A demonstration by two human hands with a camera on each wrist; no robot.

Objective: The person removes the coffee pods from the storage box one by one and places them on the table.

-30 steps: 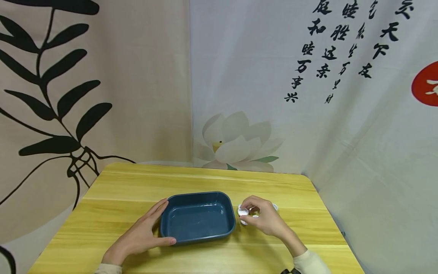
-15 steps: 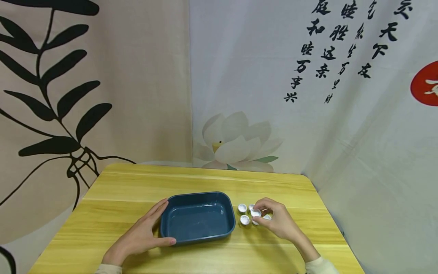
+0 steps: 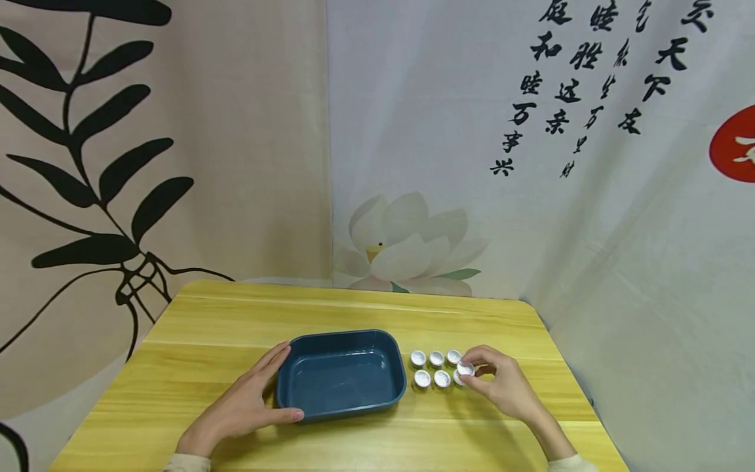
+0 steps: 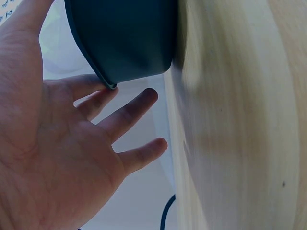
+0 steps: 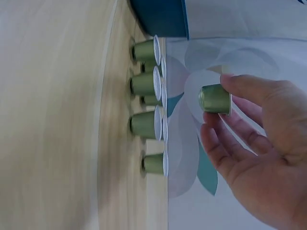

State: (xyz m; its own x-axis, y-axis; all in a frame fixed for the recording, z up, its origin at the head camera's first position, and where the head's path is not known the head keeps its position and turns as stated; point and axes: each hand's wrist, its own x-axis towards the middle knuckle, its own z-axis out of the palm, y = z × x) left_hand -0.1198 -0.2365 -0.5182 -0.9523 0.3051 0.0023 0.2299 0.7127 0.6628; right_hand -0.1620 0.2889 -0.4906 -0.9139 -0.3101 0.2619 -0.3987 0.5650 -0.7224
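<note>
My right hand (image 3: 501, 383) pinches a green coffee capsule (image 5: 216, 99) with a pale lid between thumb and fingertips. In the right wrist view it hangs clear of the table. Below and left of the hand, several more coffee capsules (image 3: 421, 379) stand lid up in two rows, right of a dark blue rectangular dish (image 3: 341, 412). The hand hides part of the right end of the rows. My left hand (image 3: 238, 406) rests against the dish's left side, fingers spread and fairly straight, with the thumb at the near left corner. The dish has nothing in it.
The yellow wood-grain table (image 3: 330, 446) carries the dish and capsules. Printed curtains (image 3: 259, 164) hang behind it and along its right side.
My right hand has moved rightward along the rows with the coffee capsule pinched, uncovering the capsules on the left. The left hand and the dish have stayed in place.
</note>
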